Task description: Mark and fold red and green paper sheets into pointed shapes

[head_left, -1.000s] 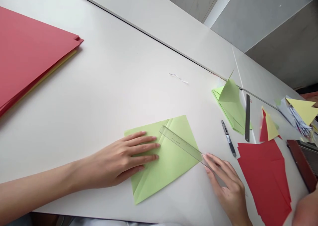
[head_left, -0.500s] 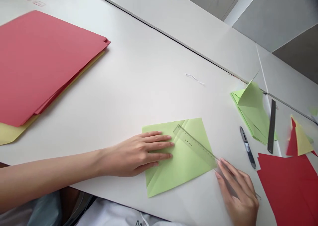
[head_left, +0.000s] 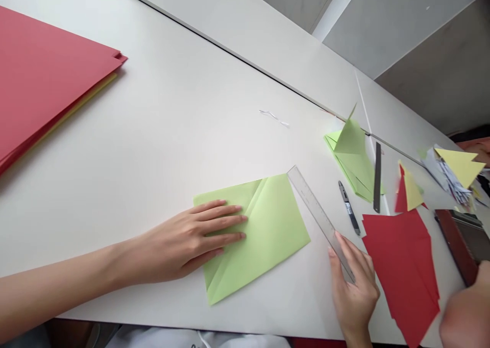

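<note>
A folded light green paper (head_left: 264, 230) lies flat on the white table (head_left: 184, 123) in front of me. My left hand (head_left: 191, 238) rests flat on its left part, fingers stretched out and pressing it down. My right hand (head_left: 354, 287) grips the near end of a clear plastic ruler (head_left: 317, 218), which now lies just off the paper's right edge, angled away from me.
A stack of red and yellow sheets (head_left: 46, 88) lies far left. On the right are folded green papers (head_left: 354, 159), a black pen (head_left: 349, 207), a dark ruler (head_left: 377, 177), red paper pieces (head_left: 406, 256), a yellow and red folded shape (head_left: 410, 192) and another person's arm (head_left: 465, 317).
My right hand has slid the ruler off the green paper to its right side. My left hand stays pressed on the paper.
</note>
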A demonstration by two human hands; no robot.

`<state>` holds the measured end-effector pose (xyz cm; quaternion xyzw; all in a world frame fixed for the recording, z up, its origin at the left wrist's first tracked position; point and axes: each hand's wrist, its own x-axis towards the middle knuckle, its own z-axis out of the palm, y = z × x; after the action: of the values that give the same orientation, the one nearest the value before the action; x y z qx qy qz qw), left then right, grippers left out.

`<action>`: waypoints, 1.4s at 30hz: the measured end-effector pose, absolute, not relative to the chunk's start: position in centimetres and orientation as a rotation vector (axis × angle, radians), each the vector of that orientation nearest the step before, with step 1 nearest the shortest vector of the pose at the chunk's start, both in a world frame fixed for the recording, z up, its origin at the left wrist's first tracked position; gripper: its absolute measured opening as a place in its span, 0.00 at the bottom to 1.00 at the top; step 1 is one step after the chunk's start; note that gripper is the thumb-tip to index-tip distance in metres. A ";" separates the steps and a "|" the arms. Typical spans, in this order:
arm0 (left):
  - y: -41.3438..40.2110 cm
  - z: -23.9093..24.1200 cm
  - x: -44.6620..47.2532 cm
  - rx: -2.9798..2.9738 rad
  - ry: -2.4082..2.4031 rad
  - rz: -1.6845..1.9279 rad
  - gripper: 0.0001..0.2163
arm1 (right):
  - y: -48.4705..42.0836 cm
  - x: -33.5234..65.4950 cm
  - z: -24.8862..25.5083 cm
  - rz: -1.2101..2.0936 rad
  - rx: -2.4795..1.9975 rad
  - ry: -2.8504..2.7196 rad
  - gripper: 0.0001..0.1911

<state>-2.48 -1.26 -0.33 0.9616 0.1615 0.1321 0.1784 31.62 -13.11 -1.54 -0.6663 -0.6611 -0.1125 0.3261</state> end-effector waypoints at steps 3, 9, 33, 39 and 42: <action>-1.1 -0.5 -2.4 2.770 0.471 0.394 0.22 | -13.3 31.4 -1.1 -0.243 -1.862 -1.605 0.19; -1.7 -0.9 -1.8 2.897 0.598 0.538 0.21 | -13.8 30.8 -0.3 -0.011 -2.060 -1.518 0.23; -4.5 -0.8 3.1 3.150 0.754 0.462 0.19 | -13.6 25.7 -1.5 0.120 -1.866 -2.085 0.24; -3.3 -0.7 3.2 3.160 0.695 0.516 0.12 | -12.4 23.8 -0.1 -0.082 -1.903 -2.288 0.26; -2.8 -0.8 3.8 3.137 0.761 0.541 0.11 | -11.5 23.6 0.4 -0.111 -1.906 -2.318 0.26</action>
<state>3.80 -2.84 -0.77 0.9564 0.2319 0.1651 -0.0657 23.64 -11.47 0.39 -0.6332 -0.7700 -0.0367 0.0690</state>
